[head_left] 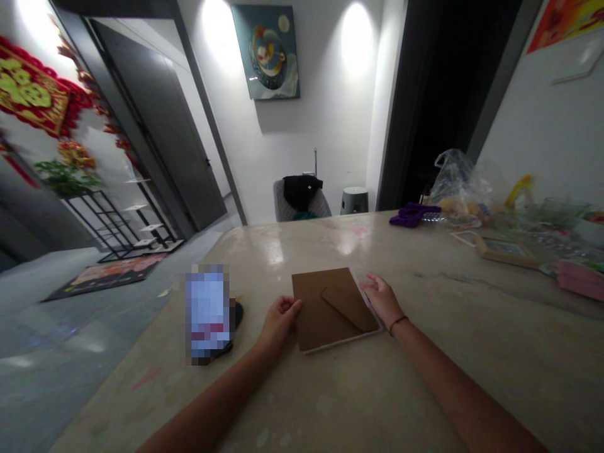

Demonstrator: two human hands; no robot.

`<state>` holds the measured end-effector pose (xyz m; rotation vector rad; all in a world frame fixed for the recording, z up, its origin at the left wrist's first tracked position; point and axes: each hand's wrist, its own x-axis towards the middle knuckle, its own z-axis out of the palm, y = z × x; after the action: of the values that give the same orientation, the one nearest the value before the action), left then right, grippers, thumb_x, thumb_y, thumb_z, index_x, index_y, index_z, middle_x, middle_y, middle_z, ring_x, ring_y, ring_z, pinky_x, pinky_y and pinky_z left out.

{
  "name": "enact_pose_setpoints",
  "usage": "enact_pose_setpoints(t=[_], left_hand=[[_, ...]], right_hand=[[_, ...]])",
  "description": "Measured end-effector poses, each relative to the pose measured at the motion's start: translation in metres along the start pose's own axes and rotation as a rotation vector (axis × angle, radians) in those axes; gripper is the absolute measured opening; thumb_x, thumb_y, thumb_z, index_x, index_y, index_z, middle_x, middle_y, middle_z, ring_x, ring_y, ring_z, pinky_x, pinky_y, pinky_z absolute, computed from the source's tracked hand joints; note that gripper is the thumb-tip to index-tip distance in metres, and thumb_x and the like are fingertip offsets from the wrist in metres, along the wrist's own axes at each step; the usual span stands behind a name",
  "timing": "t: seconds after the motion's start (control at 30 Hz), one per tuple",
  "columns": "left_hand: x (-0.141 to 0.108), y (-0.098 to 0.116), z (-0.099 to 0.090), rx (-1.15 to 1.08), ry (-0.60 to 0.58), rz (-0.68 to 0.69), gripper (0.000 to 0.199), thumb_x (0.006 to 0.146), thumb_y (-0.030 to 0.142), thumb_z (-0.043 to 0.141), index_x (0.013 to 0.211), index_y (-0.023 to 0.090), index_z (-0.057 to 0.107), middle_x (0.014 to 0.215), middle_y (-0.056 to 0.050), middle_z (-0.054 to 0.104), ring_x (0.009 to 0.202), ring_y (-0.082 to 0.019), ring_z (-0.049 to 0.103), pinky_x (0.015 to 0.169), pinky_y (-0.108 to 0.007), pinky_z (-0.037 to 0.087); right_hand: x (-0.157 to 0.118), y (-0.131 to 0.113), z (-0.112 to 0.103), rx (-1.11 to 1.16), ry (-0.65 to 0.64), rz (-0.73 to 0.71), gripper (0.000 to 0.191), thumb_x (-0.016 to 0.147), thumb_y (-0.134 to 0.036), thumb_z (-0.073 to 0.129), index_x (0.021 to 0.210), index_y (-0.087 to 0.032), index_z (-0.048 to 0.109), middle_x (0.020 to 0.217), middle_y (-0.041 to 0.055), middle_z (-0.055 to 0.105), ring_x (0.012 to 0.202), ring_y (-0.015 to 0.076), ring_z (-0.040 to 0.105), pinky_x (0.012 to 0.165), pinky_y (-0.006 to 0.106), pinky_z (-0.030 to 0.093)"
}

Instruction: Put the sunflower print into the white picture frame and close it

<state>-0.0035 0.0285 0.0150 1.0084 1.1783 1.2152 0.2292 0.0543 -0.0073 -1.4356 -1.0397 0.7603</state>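
One phone (207, 311), its screen pixelated, stands at the left of the surface (340, 402), seemingly tilted up so it can be seen from the seat. Next comes the left hand (282, 308), thumb at the board's left edge, fingers curled; whether they pinch it I cannot tell. The brown board (325, 318) lies flat between the hands, its slanted slit facing up, probably centred for easy reach from both sides. At its right edge, the right hand (380, 296) has its fingers loosely bent and parted, likely steadying the board more than gripping it. Farther right, apparently pushed aside to leave working room, are a purple cloth (409, 216), a clear bag (455, 179), a wooden frame (507, 251) lying flat and a pink pile (579, 280).
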Motion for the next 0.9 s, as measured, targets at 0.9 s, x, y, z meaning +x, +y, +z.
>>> enact_pose_setpoints(t=[0.9], left_hand=[[0.007,-0.004,-0.01,-0.087,0.209,0.036,0.04,0.056,0.046,0.07,0.078,0.018,0.05,0.067,0.001,0.062,0.058,-0.012,0.058,0.053,-0.023,0.045]], right_hand=[[0.019,0.015,-0.023,-0.162,0.039,-0.062,0.04,0.064,-0.024,0.047,0.096,-0.007,0.065,0.094,0.0134,0.068,0.086,0.0225,0.063,0.081,0.034,0.047]])
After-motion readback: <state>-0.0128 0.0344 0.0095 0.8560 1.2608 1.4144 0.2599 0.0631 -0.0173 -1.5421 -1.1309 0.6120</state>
